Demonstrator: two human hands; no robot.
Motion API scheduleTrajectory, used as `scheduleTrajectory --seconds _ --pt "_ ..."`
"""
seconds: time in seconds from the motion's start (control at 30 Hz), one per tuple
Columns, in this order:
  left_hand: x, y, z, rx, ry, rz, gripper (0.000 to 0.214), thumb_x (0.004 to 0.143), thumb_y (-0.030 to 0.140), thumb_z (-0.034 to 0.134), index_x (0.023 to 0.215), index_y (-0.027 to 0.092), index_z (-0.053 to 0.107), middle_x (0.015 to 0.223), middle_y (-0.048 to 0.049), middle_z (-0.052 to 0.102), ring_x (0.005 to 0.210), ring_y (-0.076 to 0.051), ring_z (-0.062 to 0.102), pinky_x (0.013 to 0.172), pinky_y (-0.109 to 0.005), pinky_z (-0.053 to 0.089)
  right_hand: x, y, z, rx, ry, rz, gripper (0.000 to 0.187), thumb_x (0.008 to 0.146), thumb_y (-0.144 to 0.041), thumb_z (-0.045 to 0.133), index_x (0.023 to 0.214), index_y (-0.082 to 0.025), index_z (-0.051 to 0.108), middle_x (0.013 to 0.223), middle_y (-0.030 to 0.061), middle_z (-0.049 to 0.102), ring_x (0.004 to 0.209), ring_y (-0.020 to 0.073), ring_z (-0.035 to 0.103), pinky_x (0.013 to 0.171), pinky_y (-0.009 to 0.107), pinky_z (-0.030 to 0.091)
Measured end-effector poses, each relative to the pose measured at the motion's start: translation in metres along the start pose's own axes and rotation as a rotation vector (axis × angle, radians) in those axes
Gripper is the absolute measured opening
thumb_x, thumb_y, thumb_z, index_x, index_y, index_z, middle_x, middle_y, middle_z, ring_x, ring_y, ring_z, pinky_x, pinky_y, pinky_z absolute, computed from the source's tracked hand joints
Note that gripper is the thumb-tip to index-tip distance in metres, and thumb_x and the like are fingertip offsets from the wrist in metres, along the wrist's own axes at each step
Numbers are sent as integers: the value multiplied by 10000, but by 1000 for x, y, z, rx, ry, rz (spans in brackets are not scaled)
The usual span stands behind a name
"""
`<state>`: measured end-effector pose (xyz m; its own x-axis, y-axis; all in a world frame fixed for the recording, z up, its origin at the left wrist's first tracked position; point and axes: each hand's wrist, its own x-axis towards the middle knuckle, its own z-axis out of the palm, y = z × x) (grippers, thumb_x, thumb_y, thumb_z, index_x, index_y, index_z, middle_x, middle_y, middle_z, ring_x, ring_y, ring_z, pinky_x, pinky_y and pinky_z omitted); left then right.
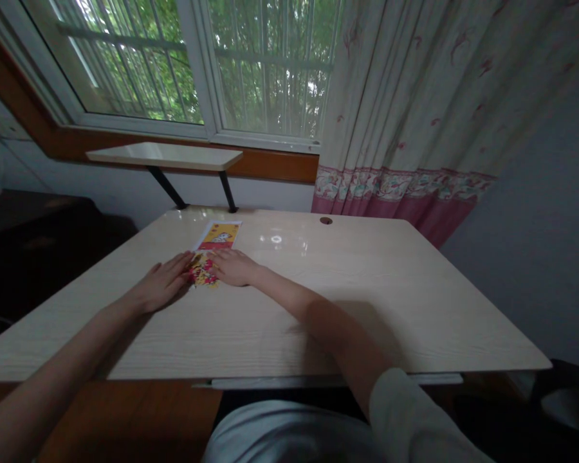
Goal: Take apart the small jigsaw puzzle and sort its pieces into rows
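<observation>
My left hand (163,283) lies flat on the light wooden table (347,302), fingers stretched out and touching the left edge of a small red and yellow patterned paper (203,271). My right hand (233,266) rests flat on the right side of the same paper, fingers extended. Just beyond the hands lies a longer card (218,235) with an orange and red band and a picture on it. Part of the small paper is hidden under my fingers.
A raised shelf (164,156) on black legs stands at the table's back left, under a barred window (197,64). A cable hole (325,220) sits near the back edge. A flowered curtain (415,109) hangs at the right. A dark cabinet (38,244) is on the left.
</observation>
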<state>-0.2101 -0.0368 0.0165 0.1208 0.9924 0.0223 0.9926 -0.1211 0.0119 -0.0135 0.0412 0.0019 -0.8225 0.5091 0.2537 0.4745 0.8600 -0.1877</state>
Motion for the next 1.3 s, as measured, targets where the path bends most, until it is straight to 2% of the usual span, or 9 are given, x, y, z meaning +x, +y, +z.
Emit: scheduleTrajectory --seconds 0.17,0.3,0.4,0.53,0.77,1.07,1.3 --pt "11 1 8 -5 0 120 649 852 418 150 1388 80 293 1446 -137 305 1334 -233 272 1037 -407 281 8 -4 9 12 -54 30 555 923 -470 265 1329 -103 357 1419 157 344 1301 279 324 1051 494 267" --pt "13 6 14 6 32 170 675 841 419 164 1351 15 345 1416 -181 348 1321 -243 298 1049 -378 272 -3 -5 5 -17 -49 21 541 929 -460 257 1328 -111 359 1414 147 353 1299 269 325 1046 468 287" --pt "12 15 20 -11 57 204 645 858 410 156 1342 40 369 1407 -169 372 1318 -247 300 1055 -395 265 -15 -4 -1 -24 -50 7 538 931 -452 271 1324 -96 360 1388 167 381 1283 266 350 1030 448 314" --pt "14 31 29 -46 122 212 629 882 403 142 1318 31 402 1389 -188 391 1310 -268 309 1045 -419 284 -30 1 -5 0 -45 12 515 930 -440 293 1328 -116 340 1378 173 390 1271 256 367 1020 485 315" --pt "16 73 32 20 141 154 606 897 363 145 1322 -1 378 1395 -215 366 1306 -290 306 1017 -452 307 -60 12 -9 -61 22 28 497 934 -431 283 1314 -122 367 1355 156 425 1252 251 382 1025 488 310" --pt "21 138 27 47 145 133 559 905 326 195 1344 18 353 1408 -193 357 1300 -309 312 1009 -467 300 -109 32 -31 -80 24 84 501 935 -429 295 1308 -113 400 1346 155 439 1243 261 391 1017 481 308" --pt "30 188 20 -9 137 196 529 905 294 227 1336 21 367 1415 -188 349 1303 -298 313 1018 -475 299 -151 53 -46 -124 32 127 516 938 -424 280 1301 -88 428 1320 167 464 1219 254 415 1017 424 317"
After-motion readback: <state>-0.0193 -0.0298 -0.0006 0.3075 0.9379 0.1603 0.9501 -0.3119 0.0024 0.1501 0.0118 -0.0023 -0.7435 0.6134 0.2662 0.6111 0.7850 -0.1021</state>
